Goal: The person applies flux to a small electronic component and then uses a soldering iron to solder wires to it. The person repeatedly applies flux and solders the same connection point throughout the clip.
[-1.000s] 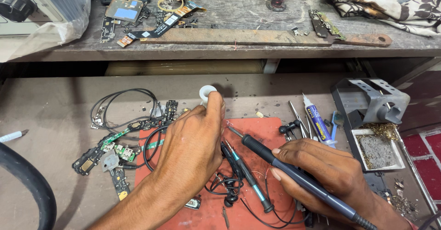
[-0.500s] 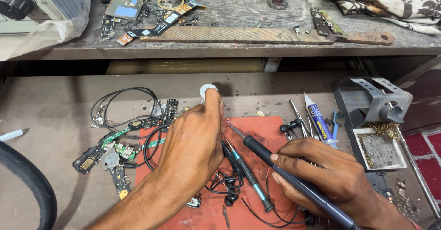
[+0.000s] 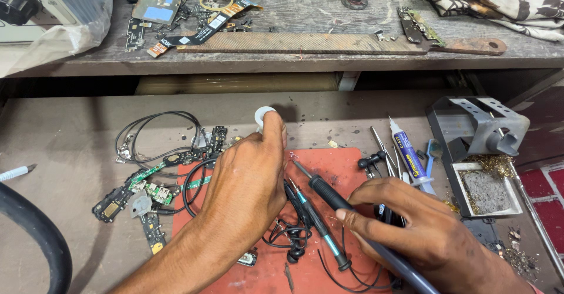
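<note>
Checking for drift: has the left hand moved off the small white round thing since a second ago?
No. The left hand still touches the small white round thing beside the red mat.

This was an electronics repair workshop, no doubt about it. A worn, scuffed tabletop [image 3: 70,129] carried a red mat [image 3: 341,170], and small green circuit boards [image 3: 154,189] lay scattered beside loose black cables [image 3: 154,135]. A soldering iron [image 3: 335,200] sat over the mat, with its metal stand [image 3: 479,126] and a tray of cleaning sponge [image 3: 486,191] off to the side. Tweezers [image 3: 382,147] and a glue tube [image 3: 409,156] lay close by. Up on the shelf [image 3: 305,59], phone parts [image 3: 154,7], flex ribbons [image 3: 217,21] and a long rusty file [image 3: 329,42] lay strewn about.
</note>
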